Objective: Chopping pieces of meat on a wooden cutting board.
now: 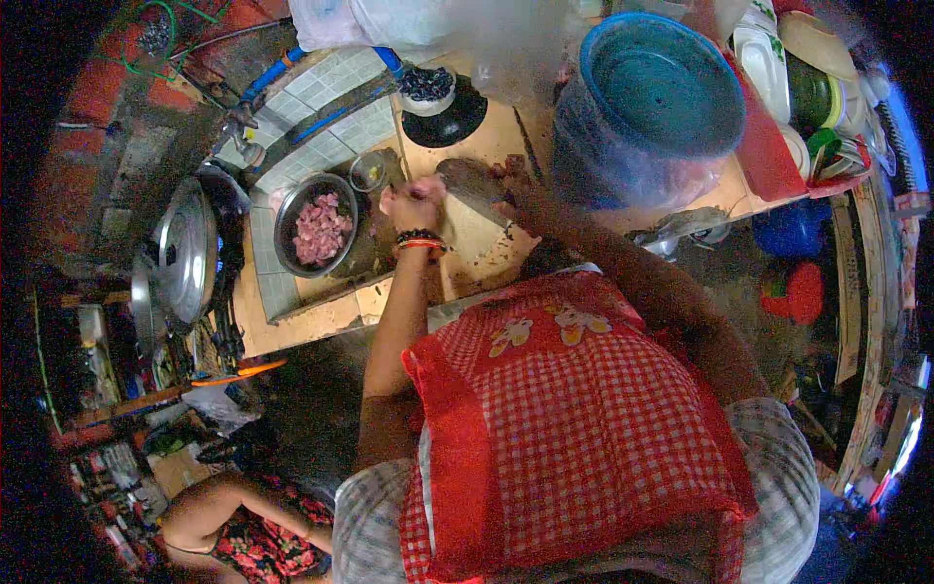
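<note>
My left hand [414,203], wearing beaded and red bracelets, is over the tiled counter [481,281], blurred and with its fingers bent; whether something pink in it is meat is unclear. To its left, a dark round bowl [282,235] contains chunks of raw pink meat [321,228]. A small clear bowl [368,172] with yellowish bits is just behind it. My right hand [519,201], in shadow, is beside a dark flat shape [471,180] and small reddish-brown pieces [511,166]; its grip is hard to make out.
A large blue tub [592,91] stands back right, near a red rack [766,164] of dishes. At left are a lidded metal pan [188,252] over a blue flame and a faucet [249,151]. Behind is a pot of dark pieces [427,102]. Another person [219,518] is lower left.
</note>
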`<state>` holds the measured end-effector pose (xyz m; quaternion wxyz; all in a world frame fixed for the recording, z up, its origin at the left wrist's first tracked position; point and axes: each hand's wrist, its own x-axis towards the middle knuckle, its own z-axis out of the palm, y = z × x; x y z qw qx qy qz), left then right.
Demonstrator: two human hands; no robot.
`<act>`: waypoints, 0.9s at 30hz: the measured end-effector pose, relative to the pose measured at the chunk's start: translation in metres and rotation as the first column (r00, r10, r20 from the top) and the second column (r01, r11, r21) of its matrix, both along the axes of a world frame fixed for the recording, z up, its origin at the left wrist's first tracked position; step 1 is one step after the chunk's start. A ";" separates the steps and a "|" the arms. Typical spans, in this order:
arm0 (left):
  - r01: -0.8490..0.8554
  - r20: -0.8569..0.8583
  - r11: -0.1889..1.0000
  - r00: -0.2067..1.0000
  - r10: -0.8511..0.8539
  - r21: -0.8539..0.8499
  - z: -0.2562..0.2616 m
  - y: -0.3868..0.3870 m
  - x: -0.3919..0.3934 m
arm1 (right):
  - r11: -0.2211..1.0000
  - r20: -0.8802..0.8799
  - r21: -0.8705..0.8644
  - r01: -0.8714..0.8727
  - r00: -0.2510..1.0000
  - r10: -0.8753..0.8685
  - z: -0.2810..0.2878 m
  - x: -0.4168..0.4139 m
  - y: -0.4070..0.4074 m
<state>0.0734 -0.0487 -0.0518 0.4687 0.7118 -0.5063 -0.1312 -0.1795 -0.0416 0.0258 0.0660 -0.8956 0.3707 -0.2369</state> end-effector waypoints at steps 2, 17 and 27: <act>0.042 0.320 0.956 0.937 -0.139 0.290 0.037 0.006 -0.051 | 0.813 -0.042 0.582 0.025 0.999 0.000 0.055 -0.019 0.000; 0.310 -0.235 0.944 0.931 -0.278 0.110 0.053 0.044 -0.077 | 0.929 0.067 0.371 0.012 0.997 -0.040 0.049 -0.025 0.026; 0.244 -0.054 0.969 0.969 -0.241 0.048 -0.032 0.038 -0.040 | 0.684 -0.228 0.719 0.128 0.972 0.057 0.067 -0.003 0.043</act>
